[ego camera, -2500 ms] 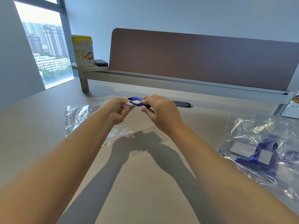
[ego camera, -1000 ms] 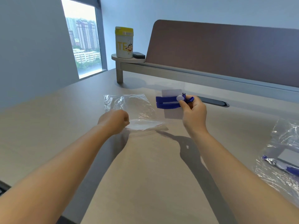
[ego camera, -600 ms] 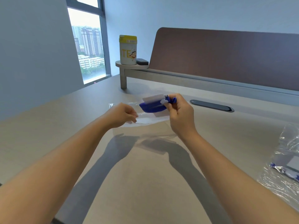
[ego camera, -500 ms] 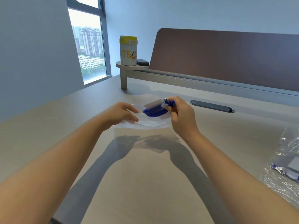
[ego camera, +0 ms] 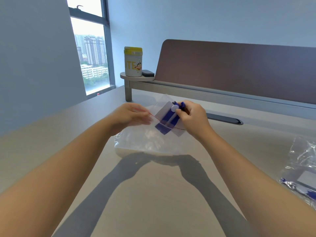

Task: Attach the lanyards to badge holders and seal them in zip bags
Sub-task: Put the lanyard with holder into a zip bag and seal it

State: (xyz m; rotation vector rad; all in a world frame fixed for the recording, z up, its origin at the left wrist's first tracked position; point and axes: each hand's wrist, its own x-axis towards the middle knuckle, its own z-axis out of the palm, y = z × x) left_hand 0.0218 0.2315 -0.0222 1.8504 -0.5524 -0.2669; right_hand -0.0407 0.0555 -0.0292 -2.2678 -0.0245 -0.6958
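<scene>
A clear zip bag (ego camera: pixel 145 142) with a red seal line hangs above the table in front of me. My left hand (ego camera: pixel 131 115) pinches its mouth at the left. My right hand (ego camera: pixel 193 117) grips the top of a badge holder (ego camera: pixel 166 109) with a folded blue lanyard (ego camera: pixel 165 124) and a white round clip on it. The lower part of the holder and lanyard sits inside the bag's mouth; the upper part sticks out.
Filled zip bags (ego camera: pixel 302 175) with blue lanyards lie at the right edge of the table (ego camera: pixel 153 202). A yellow-lidded canister (ego camera: pixel 133 62) and a small dark case (ego camera: pixel 147 73) stand on a raised shelf beside a brown divider panel (ego camera: pixel 239 65). A cable slot (ego camera: pixel 224 118) lies behind my right hand.
The bag has been lifted and its mouth pulled open by my left hand. My right hand has turned the badge holder with lanyard downward and pushed its lower end into the bag.
</scene>
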